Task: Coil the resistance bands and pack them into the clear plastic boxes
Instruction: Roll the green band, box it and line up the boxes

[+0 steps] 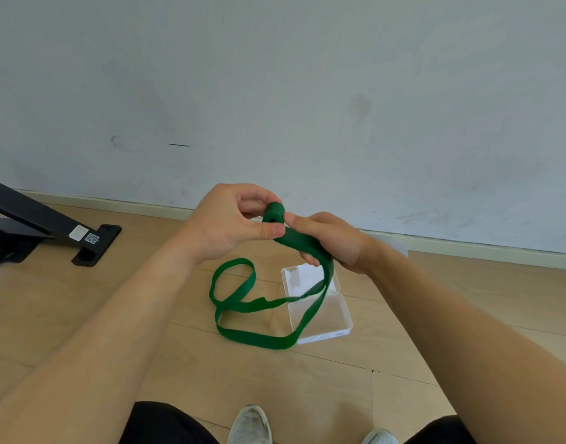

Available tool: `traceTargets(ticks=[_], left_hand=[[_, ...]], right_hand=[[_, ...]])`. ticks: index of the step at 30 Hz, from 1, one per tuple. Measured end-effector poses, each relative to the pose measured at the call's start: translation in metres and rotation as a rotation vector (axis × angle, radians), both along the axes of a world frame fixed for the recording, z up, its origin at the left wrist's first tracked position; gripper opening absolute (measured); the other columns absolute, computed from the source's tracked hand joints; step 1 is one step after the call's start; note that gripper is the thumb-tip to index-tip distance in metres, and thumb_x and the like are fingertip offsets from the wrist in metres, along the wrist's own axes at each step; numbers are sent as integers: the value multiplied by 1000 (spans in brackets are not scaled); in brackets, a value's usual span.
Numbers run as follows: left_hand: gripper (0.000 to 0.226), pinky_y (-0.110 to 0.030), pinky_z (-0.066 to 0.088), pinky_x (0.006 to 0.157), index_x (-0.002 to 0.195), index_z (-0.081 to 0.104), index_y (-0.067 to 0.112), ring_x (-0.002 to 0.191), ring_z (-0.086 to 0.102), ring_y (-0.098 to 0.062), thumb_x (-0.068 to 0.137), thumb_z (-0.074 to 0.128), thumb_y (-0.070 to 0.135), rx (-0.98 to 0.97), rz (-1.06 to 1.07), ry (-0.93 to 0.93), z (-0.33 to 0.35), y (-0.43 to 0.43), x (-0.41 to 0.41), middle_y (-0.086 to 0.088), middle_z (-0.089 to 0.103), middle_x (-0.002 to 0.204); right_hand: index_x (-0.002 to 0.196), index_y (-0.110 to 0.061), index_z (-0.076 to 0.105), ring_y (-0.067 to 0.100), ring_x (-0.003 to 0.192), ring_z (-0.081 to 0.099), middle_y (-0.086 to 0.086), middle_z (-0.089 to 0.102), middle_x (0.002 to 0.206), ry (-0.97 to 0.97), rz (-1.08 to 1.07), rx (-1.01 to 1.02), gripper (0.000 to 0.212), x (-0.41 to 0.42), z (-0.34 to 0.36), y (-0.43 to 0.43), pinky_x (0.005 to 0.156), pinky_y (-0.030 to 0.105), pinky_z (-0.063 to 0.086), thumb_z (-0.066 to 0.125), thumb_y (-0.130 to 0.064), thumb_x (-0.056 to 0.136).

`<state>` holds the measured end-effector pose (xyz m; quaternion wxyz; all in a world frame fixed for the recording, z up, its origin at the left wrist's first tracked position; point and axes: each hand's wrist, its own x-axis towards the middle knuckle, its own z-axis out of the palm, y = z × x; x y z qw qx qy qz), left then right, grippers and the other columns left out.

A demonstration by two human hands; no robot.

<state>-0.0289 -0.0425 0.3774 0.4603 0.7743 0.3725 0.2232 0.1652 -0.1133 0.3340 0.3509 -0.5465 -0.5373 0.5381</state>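
Observation:
A green resistance band (259,339) is partly rolled into a small tight coil (274,212) held up at chest height. My left hand (230,225) pinches the coil between thumb and fingers. My right hand (332,241) grips the band just below the coil, with the strap running through its fingers. The rest of the band hangs down and loops loosely over the wooden floor. Below the hands an open clear plastic box (334,318) lies on the floor with its lid (296,277) folded back, and the band drapes across it.
A black metal stand foot (83,238) with a QR sticker lies on the floor at the left. A pale wall and skirting board (467,248) run behind the hands. My knees and two grey shoes (251,424) show at the bottom edge.

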Motion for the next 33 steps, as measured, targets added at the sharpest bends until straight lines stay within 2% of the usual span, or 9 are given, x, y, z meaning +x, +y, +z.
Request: traceTargets(ticks=[4,7,10,13,16,20,24,28,33], left_hand=[[37,-22,45,100,100,72,34,100,67,6,71,91,23,109,-83,310,10,-3,-3,19,77,92],[43,-23,49,91,107,69,37,103,66,-2,70,91,30,233,-142,559,17,-7,3,18,73,101],[46,-34,55,89,113,70,33,103,67,-10,71,90,34,378,-166,693,21,-13,12,10,73,110],[43,-33,55,82,114,69,32,93,64,-11,75,86,37,501,-225,799,18,-20,20,11,72,103],[45,-32,54,90,118,69,34,97,64,-4,76,85,31,396,-183,632,7,-15,12,18,69,102],[55,-36,52,103,128,63,24,108,68,-9,79,85,12,1,8,-43,-18,-21,6,5,75,106],[38,-51,57,88,116,69,11,69,69,-34,81,81,3,-161,131,-401,-18,-31,24,-15,75,86],[40,-42,59,87,114,72,8,69,74,-24,76,85,6,-127,79,-287,-7,-21,19,-10,78,92],[42,-18,55,85,109,74,17,90,75,-8,70,90,10,-22,32,-29,-1,-12,6,6,80,95]], right_hand=[[66,-2,63,17,56,52,10,59,60,-95,71,-68,61,4,0,-1,61,22,44,56,-55,95],[80,12,65,21,65,52,19,61,72,-83,103,-112,74,4,2,-3,64,23,43,54,-60,90],[66,-3,67,14,59,50,10,58,61,-116,63,-94,64,-1,4,1,57,16,41,64,-64,85],[63,-10,69,13,56,50,9,60,62,-115,38,-79,52,-7,-4,1,57,17,42,73,-58,82],[66,-8,66,16,57,46,12,54,62,30,45,-58,50,-3,-8,-3,59,23,38,68,-53,88],[75,-7,65,14,59,51,5,57,65,414,7,-3,44,3,-9,-5,64,22,44,54,-44,95],[83,-10,67,12,61,55,2,61,68,670,-35,26,43,-6,-9,-2,64,22,49,49,-47,95],[105,-11,66,17,69,60,5,65,74,582,38,17,54,-5,-9,-3,70,28,52,43,-58,94],[89,-2,70,22,71,66,14,69,75,115,90,-101,83,0,-5,-5,68,26,53,32,-76,91]])
